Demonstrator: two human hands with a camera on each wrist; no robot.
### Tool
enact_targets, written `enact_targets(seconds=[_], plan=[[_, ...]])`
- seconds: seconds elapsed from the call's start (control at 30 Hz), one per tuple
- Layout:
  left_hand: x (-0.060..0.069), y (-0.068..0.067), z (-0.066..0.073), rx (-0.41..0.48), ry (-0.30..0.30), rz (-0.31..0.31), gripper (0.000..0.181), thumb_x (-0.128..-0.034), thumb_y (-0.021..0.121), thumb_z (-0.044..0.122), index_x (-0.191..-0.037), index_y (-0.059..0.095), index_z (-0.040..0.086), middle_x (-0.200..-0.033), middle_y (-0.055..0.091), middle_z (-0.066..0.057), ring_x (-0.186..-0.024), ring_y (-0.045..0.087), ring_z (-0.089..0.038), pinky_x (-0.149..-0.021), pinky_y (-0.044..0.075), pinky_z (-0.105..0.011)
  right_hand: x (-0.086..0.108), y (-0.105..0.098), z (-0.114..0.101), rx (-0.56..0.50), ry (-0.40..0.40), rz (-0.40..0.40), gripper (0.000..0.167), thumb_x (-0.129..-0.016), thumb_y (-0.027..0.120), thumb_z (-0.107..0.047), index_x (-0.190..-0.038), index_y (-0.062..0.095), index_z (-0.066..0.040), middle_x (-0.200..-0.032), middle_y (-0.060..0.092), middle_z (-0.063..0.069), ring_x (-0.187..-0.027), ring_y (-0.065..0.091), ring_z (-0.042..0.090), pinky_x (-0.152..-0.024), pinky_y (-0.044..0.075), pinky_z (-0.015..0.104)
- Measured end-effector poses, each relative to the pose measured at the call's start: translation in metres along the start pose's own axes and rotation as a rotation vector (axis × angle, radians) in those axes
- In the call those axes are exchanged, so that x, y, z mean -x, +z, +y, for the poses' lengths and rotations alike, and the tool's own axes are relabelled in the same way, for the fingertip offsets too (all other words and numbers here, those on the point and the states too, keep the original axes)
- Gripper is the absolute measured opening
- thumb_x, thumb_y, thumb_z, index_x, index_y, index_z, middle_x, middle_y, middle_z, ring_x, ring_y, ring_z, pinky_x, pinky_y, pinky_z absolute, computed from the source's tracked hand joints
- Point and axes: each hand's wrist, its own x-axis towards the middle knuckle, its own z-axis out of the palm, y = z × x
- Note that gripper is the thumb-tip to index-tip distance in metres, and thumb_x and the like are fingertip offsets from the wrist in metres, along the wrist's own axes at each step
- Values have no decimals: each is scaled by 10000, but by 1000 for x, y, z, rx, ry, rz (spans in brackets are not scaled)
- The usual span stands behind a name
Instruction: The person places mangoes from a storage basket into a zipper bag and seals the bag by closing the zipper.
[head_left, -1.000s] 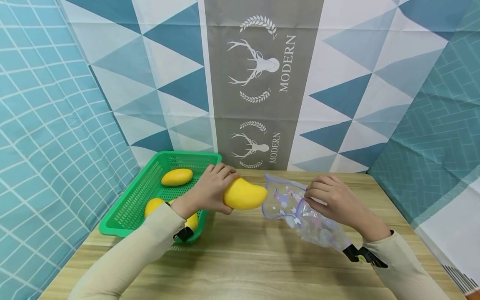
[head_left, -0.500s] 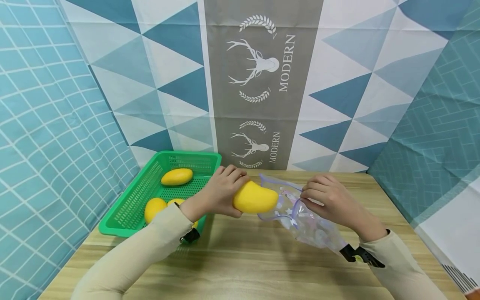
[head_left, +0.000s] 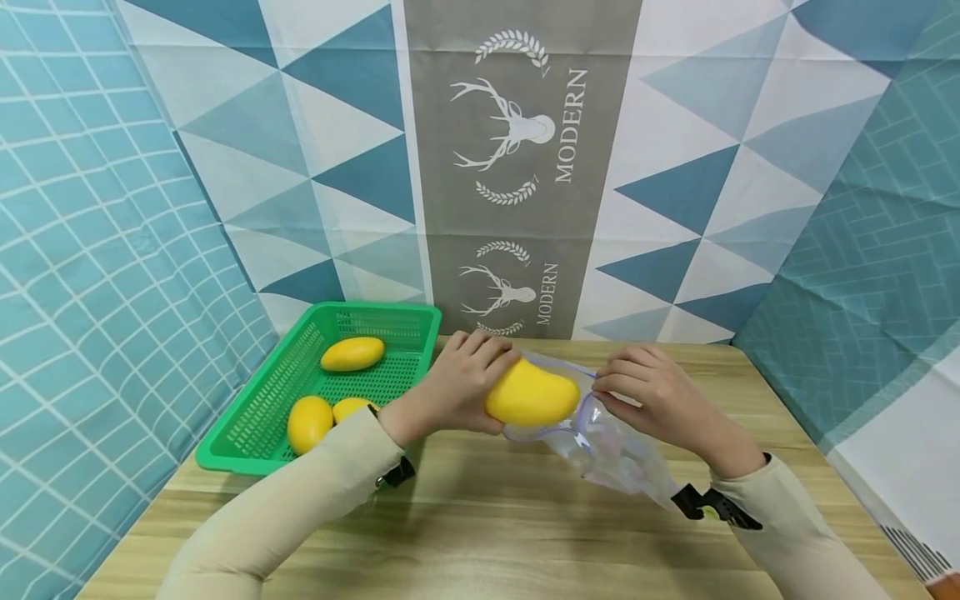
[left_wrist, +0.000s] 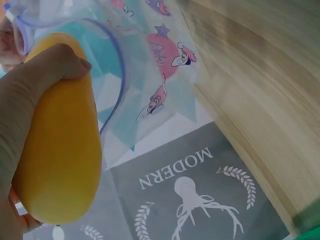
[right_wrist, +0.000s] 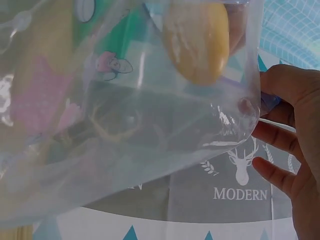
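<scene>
While left fingers (head_left: pixel 497 350) clamp a partly hidden mango (head_left: pixel 534 395), right fingers (head_left: pixel 624 384) pinch the bag (head_left: pixel 617 457).

"MODERN" (head_left: pixel 572 125) twice on grey panel (head_left: pixel 517 223)

Bag (head_left: pixel 622 458) — glossy plastic; mango (head_left: pixel 532 396) — smooth; basket (head_left: pixel 375 310), plastic; tabletop (head_left: pixel 487 533), wood-grained.

"What stood at the back?"

"A grey panel (head_left: pixel 438 200), printed with two white deer heads (head_left: pixel 534 129). Each had leaf sprays (head_left: pixel 517 42) above and below, and the word MODERN (head_left: pixel 572 125) ran sideways to the right."

"And flanking it?"

"Triangles (head_left: pixel 686 190) in blues and white."

"At the far left?"

"A rippled light-blue cloth (head_left: pixel 112 250) with white grid lines. A teal brick-patterned cloth (head_left: pixel 870 225) hung at the far right."

"And underneath?"

"A pale surface (head_left: pixel 480 542) with wood grain."
</scene>
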Motion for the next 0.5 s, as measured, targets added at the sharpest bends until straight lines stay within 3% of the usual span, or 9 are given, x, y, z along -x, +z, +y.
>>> enact_targets(seconds=[0.23, 0.5], plan=[[0, 2, 7, -62, 65, 24, 872, -510, 846, 562, -1196, 642, 64, -1152, 619, -79, -1041, 549, -265, -816, 448, -391, -3, 3, 2, 3, -35, 61, 337, -1049, 507, -282, -882, 728, -90, -870, 681, 9, -855, 605, 245, -799, 452, 373], [-1, -1, 15, -87, 141, 23, 864, -545, 880, 506, -1254, 622, 84, -1189, 612, -95, -1086, 548, -271, -906, 435, -429, -2, 5, 2, -5, -21, 67, 346, -1046, 511, -301, -881, 732, -93, -876, 689, 11, -857, 601, 247, -812, 426, 355]])
